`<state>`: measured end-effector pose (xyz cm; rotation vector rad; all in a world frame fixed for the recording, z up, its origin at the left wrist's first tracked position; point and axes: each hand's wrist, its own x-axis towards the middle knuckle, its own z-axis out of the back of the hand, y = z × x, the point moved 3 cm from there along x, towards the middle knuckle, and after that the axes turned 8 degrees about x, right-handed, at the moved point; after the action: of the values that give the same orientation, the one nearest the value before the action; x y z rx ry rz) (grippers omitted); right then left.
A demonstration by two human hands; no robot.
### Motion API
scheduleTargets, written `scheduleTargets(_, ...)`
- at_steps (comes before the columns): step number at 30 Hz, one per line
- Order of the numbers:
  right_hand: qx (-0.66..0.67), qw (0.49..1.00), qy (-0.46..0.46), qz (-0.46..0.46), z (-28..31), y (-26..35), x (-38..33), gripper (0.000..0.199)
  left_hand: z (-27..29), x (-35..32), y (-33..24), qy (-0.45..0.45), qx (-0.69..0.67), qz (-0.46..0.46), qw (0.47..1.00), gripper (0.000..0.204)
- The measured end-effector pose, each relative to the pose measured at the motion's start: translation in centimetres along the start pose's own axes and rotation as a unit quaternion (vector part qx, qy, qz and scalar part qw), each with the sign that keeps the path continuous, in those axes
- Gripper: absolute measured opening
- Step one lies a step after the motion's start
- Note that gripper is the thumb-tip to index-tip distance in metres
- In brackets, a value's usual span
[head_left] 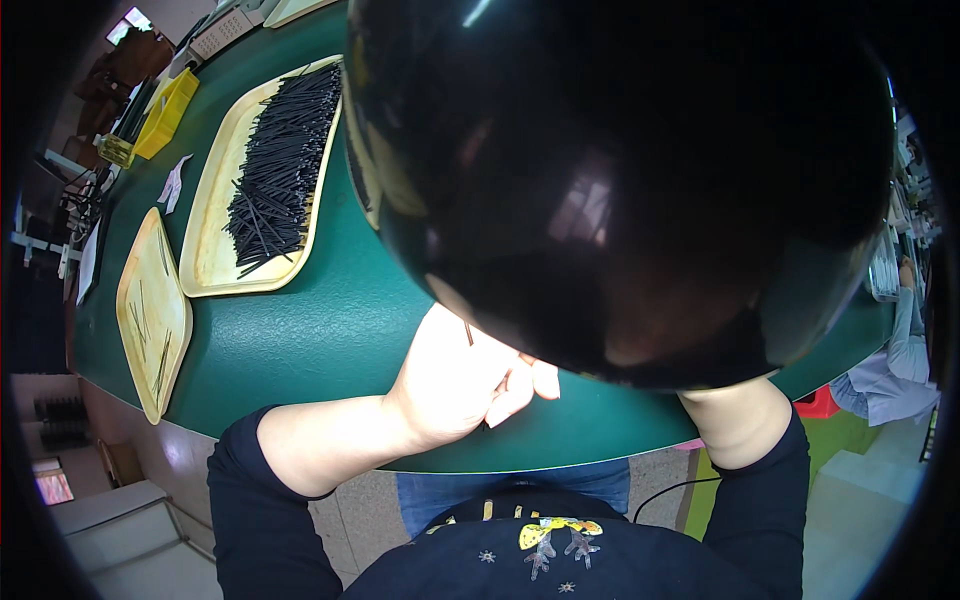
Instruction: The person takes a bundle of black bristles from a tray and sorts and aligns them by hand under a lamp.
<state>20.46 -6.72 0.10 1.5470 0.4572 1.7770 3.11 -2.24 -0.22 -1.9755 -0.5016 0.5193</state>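
Thin brown stick (pixel 468 334) pokes up from the left hand (pixel 455 385), whose fingers curl closed around it above the green tabletop (pixel 330 330). A large glossy black dome (pixel 620 180) hides the right hand; only its wrist shows, so its grip cannot be told. Black sticks (pixel 280 165) fill a tan tray (pixel 205 260) at left.

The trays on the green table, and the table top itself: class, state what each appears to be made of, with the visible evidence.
The large tray and small tray look like pale yellow moulded plastic: rounded raised rims, smooth matte surface, though coated wood is possible. The table top seems a dark green rubbery or laminate mat, showing a soft, even sheen.
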Motion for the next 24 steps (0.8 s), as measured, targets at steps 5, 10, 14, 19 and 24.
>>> scheduleTargets(5, -0.046, 0.996, 0.046, 0.064, -0.1, 0.9, 1.8, 0.011, -0.4, -0.1, -0.7, -0.002, -0.002, 0.015, 1.0, 0.017)
scheduleTargets(10, -0.146, 0.975, 0.03, 0.167, -0.2, 1.4, 2.2, 0.012, -0.8, 0.0, -1.1, -0.015, -0.009, 0.01, 1.0, 0.017)
scheduleTargets(14, -0.104, 0.987, -0.012, 0.125, -0.5, 1.0, 1.6, 0.012, -0.6, 0.1, -1.0, -0.016, 0.032, 0.021, 0.999, 0.024)
scheduleTargets(19, 0.004, 0.999, 0.033, 0.016, -0.1, 1.3, 1.7, 0.013, -0.6, 0.0, -0.9, -0.016, 0.054, 0.029, 0.998, 0.031)
scheduleTargets(24, -0.06, 0.981, -0.018, 0.184, -0.9, 0.8, 2.0, 0.01, -0.2, 0.0, -0.4, -0.023, 0.068, -0.017, 0.997, 0.022)
